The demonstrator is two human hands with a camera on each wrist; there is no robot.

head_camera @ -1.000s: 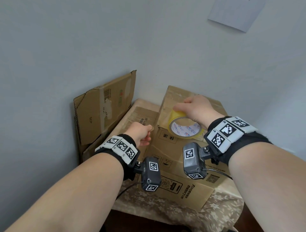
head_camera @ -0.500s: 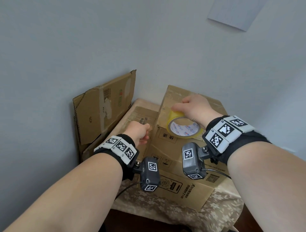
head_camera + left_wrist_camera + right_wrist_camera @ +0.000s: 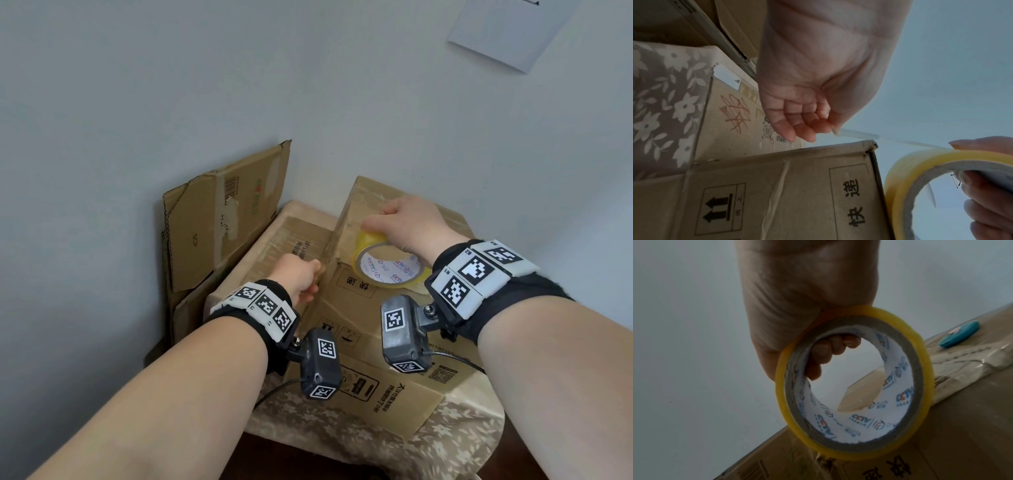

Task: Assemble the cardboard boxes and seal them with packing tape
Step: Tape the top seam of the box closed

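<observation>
Floral cloth (image 3: 455, 442) over table, cardboard boxes (image 3: 359, 308), grey wall (image 3: 171, 85)

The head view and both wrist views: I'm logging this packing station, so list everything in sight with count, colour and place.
assembled cardboard box: one, brown, on the table, centre
tape roll: one, yellowish, above the box top, in the right hand
tape strip: one, clear, stretched from roll to left hand
flat cartons: brown, left of the box; count unclear
folded cardboard: brown, leaning on the left wall
teal oval object: one, on the box top
tablecloth: one, beige floral
left hand: pinches the strip's end
right hand: grips the roll
</observation>
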